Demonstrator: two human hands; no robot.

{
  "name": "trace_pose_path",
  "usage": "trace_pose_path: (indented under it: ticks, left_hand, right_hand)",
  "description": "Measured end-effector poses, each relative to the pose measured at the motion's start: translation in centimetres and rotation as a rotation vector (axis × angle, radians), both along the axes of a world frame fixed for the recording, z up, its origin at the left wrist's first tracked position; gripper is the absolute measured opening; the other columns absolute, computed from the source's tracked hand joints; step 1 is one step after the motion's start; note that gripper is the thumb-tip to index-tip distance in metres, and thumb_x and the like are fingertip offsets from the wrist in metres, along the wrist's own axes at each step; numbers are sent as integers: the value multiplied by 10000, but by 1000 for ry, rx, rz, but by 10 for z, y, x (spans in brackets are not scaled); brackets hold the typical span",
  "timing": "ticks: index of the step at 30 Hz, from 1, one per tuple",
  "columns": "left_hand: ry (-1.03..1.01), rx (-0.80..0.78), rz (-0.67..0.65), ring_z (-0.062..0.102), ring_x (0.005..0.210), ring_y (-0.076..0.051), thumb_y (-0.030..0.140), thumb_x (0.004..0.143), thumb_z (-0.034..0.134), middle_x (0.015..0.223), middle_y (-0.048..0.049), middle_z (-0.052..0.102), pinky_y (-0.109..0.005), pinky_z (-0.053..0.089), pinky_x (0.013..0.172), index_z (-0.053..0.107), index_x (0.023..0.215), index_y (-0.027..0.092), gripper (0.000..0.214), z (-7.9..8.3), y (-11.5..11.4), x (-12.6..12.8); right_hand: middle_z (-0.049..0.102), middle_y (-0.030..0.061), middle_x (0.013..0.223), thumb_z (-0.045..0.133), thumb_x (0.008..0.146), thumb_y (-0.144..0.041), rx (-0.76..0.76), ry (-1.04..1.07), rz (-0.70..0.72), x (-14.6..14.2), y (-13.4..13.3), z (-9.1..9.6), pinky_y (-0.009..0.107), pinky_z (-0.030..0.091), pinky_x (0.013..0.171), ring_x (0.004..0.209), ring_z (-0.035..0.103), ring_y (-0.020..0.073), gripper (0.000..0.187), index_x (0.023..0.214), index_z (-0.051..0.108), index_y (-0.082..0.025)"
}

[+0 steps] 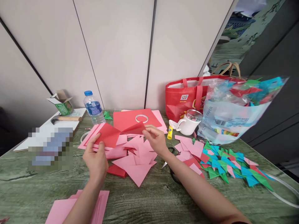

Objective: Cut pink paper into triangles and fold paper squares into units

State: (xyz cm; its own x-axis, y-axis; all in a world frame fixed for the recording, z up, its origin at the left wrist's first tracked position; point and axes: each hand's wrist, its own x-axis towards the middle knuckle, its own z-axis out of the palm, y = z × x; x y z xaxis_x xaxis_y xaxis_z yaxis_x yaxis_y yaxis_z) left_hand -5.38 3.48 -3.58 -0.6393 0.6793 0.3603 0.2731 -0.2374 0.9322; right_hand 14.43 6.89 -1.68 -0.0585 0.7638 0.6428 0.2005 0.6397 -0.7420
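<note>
A red paper sheet (116, 133) is held just above the table between both hands, partly folded. My left hand (95, 158) pinches its left edge, thumb on top. My right hand (155, 138) pinches its right corner with fingertips pressed together. Below the sheet lies a heap of folded pink paper triangles (136, 160) and a small stack of red paper (116, 171). Larger red sheets (130, 118) with a roll of clear tape (141, 118) on them lie behind.
A water bottle (93, 107), small green box (62, 104) and hammer (66, 118) stand at the back left. A white mug (188, 124), glue stick (169, 132), red bag (184, 96) and plastic bag of folded pieces (233, 109) are on the right. Green, blue and pink folded triangles (224, 163) lie right; pink sheets (63, 208) near the front edge.
</note>
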Motion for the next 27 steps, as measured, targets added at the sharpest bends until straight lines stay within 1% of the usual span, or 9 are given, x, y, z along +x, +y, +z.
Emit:
trace_pose_path:
  ticks: [3,5,8,13,15,18,20,24,27]
  left_hand:
    - [-61,-64,-169,604,815,-186,260,691,558,911,-34,662,-311,461,770,612,1077,184,397,4,-5,11]
    - [-47,-74,-269,600,870,-201,273,696,572,949,-41,662,-319,455,799,604,1095,186,409,6,-8,18]
    - [19,-62,-324,561,1002,-220,277,728,562,1081,-55,629,-341,417,884,578,1131,201,410,7,-12,24]
    - [128,-20,-366,447,1175,-214,253,768,543,1275,-31,514,-333,346,970,518,1201,257,433,13,-17,27]
    - [134,-34,-404,485,1131,-215,269,774,538,1224,-33,558,-320,383,928,538,1187,249,414,13,-18,28]
    - [98,-117,-442,596,907,-209,327,777,525,1027,-46,664,-297,469,759,626,1086,210,346,10,-18,28]
    - [75,-146,-445,613,813,-200,360,771,524,927,-39,691,-289,481,694,658,1031,204,332,8,-18,28]
    - [50,-165,-413,606,879,-211,366,693,621,887,-28,704,-295,465,776,708,897,211,271,8,-18,32]
    - [-125,-192,-448,612,857,-219,361,624,683,909,-61,701,-304,475,743,711,889,183,320,8,-16,32]
  right_hand:
    - [609,43,811,354,894,-320,-103,78,68,2,-3,8,267,437,727,807,572,148,385,659,618,-167]
    - [616,44,836,341,901,-321,-158,65,114,-1,-6,8,268,431,745,821,577,146,404,683,646,-170]
    - [615,39,827,473,848,-315,-200,-7,130,-9,-9,2,270,429,736,802,572,148,284,693,665,-176]
    - [539,30,831,621,744,-293,-241,-126,76,-15,-11,-7,282,428,741,808,540,149,117,747,670,-186]
    - [507,46,915,671,697,-299,-244,-164,60,-14,-10,-9,306,419,793,914,515,174,143,792,669,-193]
    - [479,61,1032,710,655,-295,-236,-203,81,-13,-10,-10,326,395,853,1036,465,199,193,814,655,-200]
    - [506,50,992,713,655,-284,-233,-235,120,-14,-11,-10,313,401,829,973,500,182,198,817,640,-195]
    - [560,11,829,710,662,-281,-229,-304,158,-17,-15,-8,278,412,724,781,537,147,207,825,622,-190]
    - [595,11,820,661,711,-247,-228,-289,232,-14,-12,-6,275,414,732,777,550,139,117,807,633,-186]
